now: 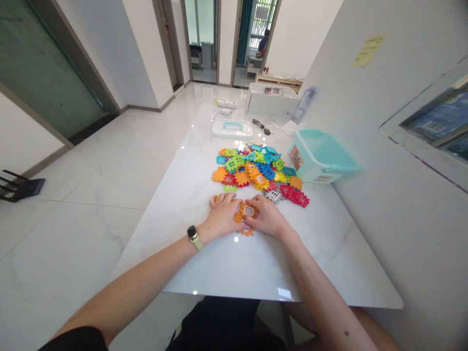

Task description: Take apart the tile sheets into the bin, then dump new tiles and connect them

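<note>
Near the middle of the white table, both hands are on orange toothed building pieces, one of which carries a white lattice window. My left hand, with a watch on its wrist, lies over the left side of the pieces, fingers curled around them. From the right, my right hand grips the windowed piece between thumb and fingers. The palms hide part of the orange pieces. Just beyond the hands is a heap of similar interlocking pieces in orange, green, blue, red and yellow.
A turquoise plastic bin stands right of the heap, by the wall. Behind are a white lid, a dark strap-like item, a white power strip and a white box. The white table ends close to my body.
</note>
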Demonstrator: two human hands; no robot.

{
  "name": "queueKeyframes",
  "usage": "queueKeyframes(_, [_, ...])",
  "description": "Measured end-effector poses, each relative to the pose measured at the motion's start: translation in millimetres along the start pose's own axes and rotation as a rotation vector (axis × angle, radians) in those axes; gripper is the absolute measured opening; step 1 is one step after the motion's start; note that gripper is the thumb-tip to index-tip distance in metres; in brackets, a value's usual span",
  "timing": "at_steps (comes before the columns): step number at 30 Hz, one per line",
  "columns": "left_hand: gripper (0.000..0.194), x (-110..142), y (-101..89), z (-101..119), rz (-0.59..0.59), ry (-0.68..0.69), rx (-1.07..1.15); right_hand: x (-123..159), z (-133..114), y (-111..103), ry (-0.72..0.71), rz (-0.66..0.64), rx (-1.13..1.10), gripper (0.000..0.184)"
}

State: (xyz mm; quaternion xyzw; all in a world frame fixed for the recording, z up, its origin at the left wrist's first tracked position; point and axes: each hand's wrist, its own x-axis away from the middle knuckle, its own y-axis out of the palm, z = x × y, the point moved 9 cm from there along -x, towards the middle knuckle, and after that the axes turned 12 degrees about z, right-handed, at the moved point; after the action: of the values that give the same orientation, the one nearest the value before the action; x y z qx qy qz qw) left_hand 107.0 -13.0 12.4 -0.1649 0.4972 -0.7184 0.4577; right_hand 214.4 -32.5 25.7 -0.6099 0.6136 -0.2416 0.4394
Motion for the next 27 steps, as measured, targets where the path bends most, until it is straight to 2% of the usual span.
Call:
queueKeyframes(4, [0.069,-0.2,-0.3,1.1,0.016,0.007,0.000,-0.6,0.1,-0.1,-0.022,-0.031,-0.013,0.021])
queueKeyframes(8, [0.069,-0.4,0.8,1.1,-0.008,-0.007,-0.007,-3.9,7.4,3.8,-0.016,-0.071,-0.050,0.023])
queueKeyframes(14, [0.070,-0.5,1.8,1.4,-0.022,-0.012,-0.005,-9.3,30.5,7.6,0.189,-0.002,-0.183,0.026])
queueKeyframes(17, [0.057,-1.5,2.3,0.1,-0.016,-0.011,0.001,-10.9,34.8,7.7,0.266,0.023,-0.110,0.026])
queueKeyframes(20, [0.037,-3.5,0.3,-2.3,0.014,-0.025,0.004,-13.0,32.3,7.8,0.266,0.013,-0.055,0.021])
queueKeyframes(27, [0.032,-5.7,-2.0,-3.3,0.025,-0.017,0.036,-11.6,25.9,2.9,0.212,0.030,-0.024,0.011])
